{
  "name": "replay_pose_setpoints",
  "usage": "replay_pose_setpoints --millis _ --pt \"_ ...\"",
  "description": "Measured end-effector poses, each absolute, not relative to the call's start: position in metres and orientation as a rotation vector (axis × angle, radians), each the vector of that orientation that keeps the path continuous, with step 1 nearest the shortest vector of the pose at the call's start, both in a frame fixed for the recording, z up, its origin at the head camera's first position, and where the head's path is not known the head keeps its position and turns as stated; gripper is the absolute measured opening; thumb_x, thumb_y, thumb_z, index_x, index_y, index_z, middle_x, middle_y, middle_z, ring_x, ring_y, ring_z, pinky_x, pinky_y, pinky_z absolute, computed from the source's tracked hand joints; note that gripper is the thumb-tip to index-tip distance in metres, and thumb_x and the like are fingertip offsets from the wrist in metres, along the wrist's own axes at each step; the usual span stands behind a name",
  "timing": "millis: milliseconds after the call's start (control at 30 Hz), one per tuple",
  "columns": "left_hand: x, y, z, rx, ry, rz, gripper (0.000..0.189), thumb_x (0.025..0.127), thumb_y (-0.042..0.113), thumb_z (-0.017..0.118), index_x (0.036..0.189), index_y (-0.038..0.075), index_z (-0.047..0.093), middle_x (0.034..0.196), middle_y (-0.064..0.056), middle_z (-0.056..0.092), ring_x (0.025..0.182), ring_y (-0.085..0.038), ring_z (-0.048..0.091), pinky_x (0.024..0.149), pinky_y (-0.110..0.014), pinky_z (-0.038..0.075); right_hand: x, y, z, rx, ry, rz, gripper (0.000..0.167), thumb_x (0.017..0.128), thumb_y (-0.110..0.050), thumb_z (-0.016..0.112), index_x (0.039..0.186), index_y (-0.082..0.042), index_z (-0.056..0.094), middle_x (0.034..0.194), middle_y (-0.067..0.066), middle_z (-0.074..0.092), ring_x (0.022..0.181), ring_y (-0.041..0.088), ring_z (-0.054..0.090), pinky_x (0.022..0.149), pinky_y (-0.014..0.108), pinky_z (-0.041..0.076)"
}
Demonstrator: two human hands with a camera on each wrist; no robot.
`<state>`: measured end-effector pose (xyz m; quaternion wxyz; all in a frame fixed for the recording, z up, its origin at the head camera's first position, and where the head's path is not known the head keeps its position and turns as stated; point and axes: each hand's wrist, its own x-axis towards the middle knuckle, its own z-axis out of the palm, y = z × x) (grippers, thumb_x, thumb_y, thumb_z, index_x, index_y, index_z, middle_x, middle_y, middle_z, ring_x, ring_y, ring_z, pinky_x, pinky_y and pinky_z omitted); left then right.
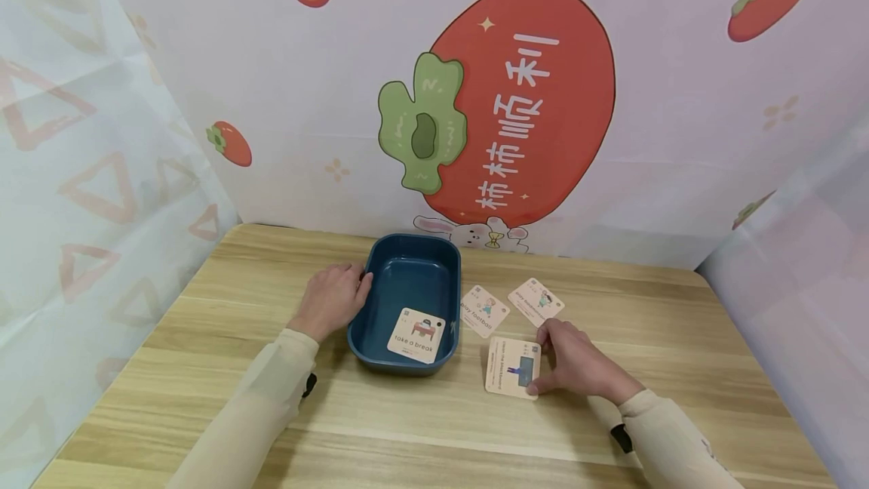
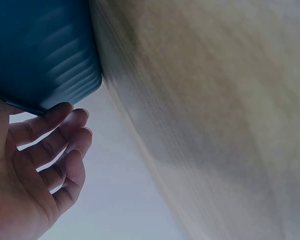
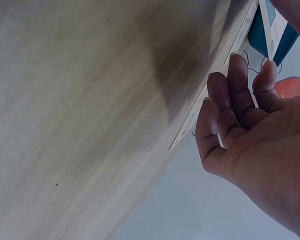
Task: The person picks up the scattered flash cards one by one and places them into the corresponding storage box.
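My left hand [image 1: 333,296] holds the long left rim of a dark blue box [image 1: 358,338], thumb at the edge. In the left wrist view its curled fingers [image 2: 77,120] lie by the box's outer wall [image 2: 50,55]. A square picture card reading "take a break" [image 1: 416,335] lies in the near end of the box. To the right, my right hand [image 1: 577,357] pinches a "clean the blackboard" card [image 1: 505,368] by its right edge, thumb and index finger at opposite corners. That card is tilted up; the right wrist view shows part of it [image 3: 272,35] beside the fingers [image 3: 240,85].
A "play football" card [image 1: 485,312] lies against the box's right side. Behind my right hand lies another sports card [image 1: 535,300], its small print hard to read. The wooden table [image 1: 421,436] meets a printed backdrop [image 1: 305,96] at the back and sides.
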<state>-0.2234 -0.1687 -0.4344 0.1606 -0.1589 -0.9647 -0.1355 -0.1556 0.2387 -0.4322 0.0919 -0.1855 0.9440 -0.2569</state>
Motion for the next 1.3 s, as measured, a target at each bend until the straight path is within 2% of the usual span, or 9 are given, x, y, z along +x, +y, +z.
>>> replay_pose_setpoints --millis 367,667,1033,1300 --pt "-0.223 -0.169 -0.435 -0.446 -2.768 -0.412 0.029 0.104 0.024 0.056 0.089 0.002 0.068 0.077 -0.009 0.064 0.074 -0.031 0.064 0.064 -0.045 0.054 -0.16 0.243 -0.431 -0.549 2.757 -0.81 0.054 0.067 -0.027 0.097 0.093 -0.011 0.052 0.085 0.003 0.05 0.079 0.019 0.044 0.069 0.03 0.038" --pt "-0.224 -0.17 -0.437 -0.438 -2.774 -0.439 0.03 0.104 0.025 0.055 0.095 0.001 0.07 0.082 -0.011 0.066 0.079 -0.032 0.066 0.068 -0.047 0.054 -0.161 0.246 -0.427 -0.611 2.644 -0.999 0.035 0.084 -0.019 0.085 0.092 -0.008 0.053 0.087 0.006 0.054 0.079 0.021 0.051 0.063 0.026 0.043" --pt "-0.224 -0.169 -0.436 -0.442 -2.763 -0.446 0.029 0.104 0.025 0.056 0.088 0.003 0.068 0.075 -0.007 0.061 0.074 -0.03 0.064 0.063 -0.045 0.053 -0.161 0.246 -0.419 -0.66 2.669 -1.003 0.023 0.095 -0.021 0.074 0.085 -0.01 0.056 0.087 0.0 0.055 0.084 0.019 0.052 0.071 0.029 0.042" --pt "-0.224 -0.169 -0.436 -0.444 -2.766 -0.444 0.028 0.104 0.025 0.056 0.087 0.004 0.067 0.076 -0.008 0.062 0.074 -0.031 0.064 0.063 -0.045 0.053 -0.161 0.247 -0.419 -0.674 2.676 -1.051 0.019 0.096 -0.02 0.072 0.084 -0.012 0.059 0.088 -0.001 0.056 0.084 0.016 0.053 0.071 0.029 0.046"
